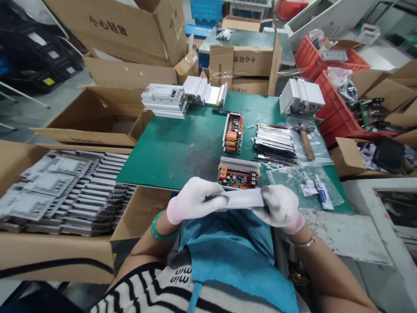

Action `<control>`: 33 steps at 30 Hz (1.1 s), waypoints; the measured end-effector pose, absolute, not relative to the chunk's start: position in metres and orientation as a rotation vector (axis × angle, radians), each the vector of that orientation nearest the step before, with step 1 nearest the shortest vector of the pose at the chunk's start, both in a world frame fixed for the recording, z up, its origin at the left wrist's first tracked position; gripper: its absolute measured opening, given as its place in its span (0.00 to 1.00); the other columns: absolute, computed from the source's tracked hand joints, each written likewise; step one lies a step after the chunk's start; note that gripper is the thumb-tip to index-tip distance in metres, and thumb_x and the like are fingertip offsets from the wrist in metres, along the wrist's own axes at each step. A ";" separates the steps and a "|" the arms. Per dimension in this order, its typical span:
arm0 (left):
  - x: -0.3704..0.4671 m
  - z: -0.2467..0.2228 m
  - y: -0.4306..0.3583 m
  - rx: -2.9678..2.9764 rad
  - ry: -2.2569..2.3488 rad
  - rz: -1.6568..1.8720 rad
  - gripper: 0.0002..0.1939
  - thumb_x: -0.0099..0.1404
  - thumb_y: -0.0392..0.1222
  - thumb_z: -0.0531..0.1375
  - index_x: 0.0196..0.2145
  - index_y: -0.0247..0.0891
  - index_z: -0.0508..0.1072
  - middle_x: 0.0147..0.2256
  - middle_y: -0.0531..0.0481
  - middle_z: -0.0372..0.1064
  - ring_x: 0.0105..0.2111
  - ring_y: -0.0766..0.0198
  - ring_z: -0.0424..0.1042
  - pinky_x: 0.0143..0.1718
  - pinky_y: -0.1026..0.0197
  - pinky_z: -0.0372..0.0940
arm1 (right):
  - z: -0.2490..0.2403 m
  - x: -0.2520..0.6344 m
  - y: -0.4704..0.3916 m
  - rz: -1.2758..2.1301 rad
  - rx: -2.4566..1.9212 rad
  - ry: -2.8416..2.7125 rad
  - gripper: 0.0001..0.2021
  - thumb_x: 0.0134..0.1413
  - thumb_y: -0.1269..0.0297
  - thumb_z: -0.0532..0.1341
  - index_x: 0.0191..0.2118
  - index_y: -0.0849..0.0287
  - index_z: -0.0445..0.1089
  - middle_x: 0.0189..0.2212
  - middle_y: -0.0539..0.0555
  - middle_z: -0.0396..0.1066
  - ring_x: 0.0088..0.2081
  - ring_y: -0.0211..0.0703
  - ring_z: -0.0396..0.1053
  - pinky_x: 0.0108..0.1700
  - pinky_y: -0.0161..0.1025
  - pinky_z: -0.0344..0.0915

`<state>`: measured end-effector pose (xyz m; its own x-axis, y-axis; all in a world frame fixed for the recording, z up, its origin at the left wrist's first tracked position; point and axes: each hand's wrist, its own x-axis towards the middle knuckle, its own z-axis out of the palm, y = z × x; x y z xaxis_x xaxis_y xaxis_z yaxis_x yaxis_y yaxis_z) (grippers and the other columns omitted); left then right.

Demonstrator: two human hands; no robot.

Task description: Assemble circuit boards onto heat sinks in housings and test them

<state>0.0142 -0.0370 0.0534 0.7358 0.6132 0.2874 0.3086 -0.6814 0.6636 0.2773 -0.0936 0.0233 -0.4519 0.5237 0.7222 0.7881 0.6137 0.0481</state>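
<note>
A flat silvery-white plate (245,198) is held level between my gloved hands at the table's near edge. My left hand (199,198) pinches its left end with thumb and fingers. Wrapped round the right end is my right hand (276,205), its glove smudged dark at the fingertips. Just beyond the plate lies a circuit board with an orange part and a ridged metal heatsink (239,173). Farther off, another circuit board (233,132) lies lengthwise on the green tabletop (176,152). To its right is a pile of thin metal strips (274,144).
A hammer (306,143) and glue tubes (323,194) lie on plastic bags at the right. Metal housings (164,101) stand at the back left, more (301,98) at the back right. An open carton of grey covers (55,182) is at the left; red crates (339,104) stand right.
</note>
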 end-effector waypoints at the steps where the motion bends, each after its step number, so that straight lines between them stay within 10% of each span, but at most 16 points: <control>1: 0.016 0.049 -0.032 2.262 0.690 0.687 0.20 0.71 0.55 0.54 0.39 0.37 0.76 0.29 0.51 0.76 0.26 0.66 0.74 0.26 0.67 0.64 | 0.024 0.277 -0.094 -0.507 -1.150 -2.122 0.25 0.65 0.56 0.53 0.64 0.58 0.53 0.27 0.51 0.73 0.26 0.41 0.70 0.32 0.36 0.63; 7: 0.021 0.003 0.001 2.350 0.768 1.013 0.56 0.47 0.77 0.64 0.62 0.36 0.60 0.61 0.32 0.60 0.64 0.39 0.55 0.63 0.40 0.58 | 0.017 0.277 -0.081 -0.060 -2.070 -1.866 0.16 0.63 0.62 0.52 0.52 0.58 0.69 0.22 0.49 0.73 0.22 0.41 0.69 0.27 0.35 0.54; 23: 0.025 -0.038 0.021 2.397 0.840 0.715 0.42 0.58 0.64 0.65 0.59 0.33 0.61 0.58 0.35 0.63 0.66 0.44 0.53 0.65 0.45 0.57 | 0.003 0.272 -0.058 0.148 -2.256 -1.939 0.16 0.66 0.57 0.52 0.52 0.54 0.71 0.25 0.52 0.75 0.27 0.45 0.72 0.30 0.36 0.54; 33: 0.026 -0.014 0.018 2.602 0.879 0.488 0.37 0.54 0.60 0.66 0.55 0.36 0.66 0.56 0.38 0.67 0.64 0.44 0.57 0.68 0.39 0.46 | -0.039 0.281 -0.097 -0.337 -1.456 -2.403 0.31 0.53 0.51 0.68 0.60 0.55 0.66 0.59 0.66 0.65 0.61 0.64 0.59 0.56 0.55 0.61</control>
<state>0.0259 0.0178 -0.0143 0.7485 0.6298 0.2076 0.5093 -0.7464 0.4284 0.2807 -0.0966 -0.0395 -0.4353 0.8161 0.3800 0.8892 0.4557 0.0398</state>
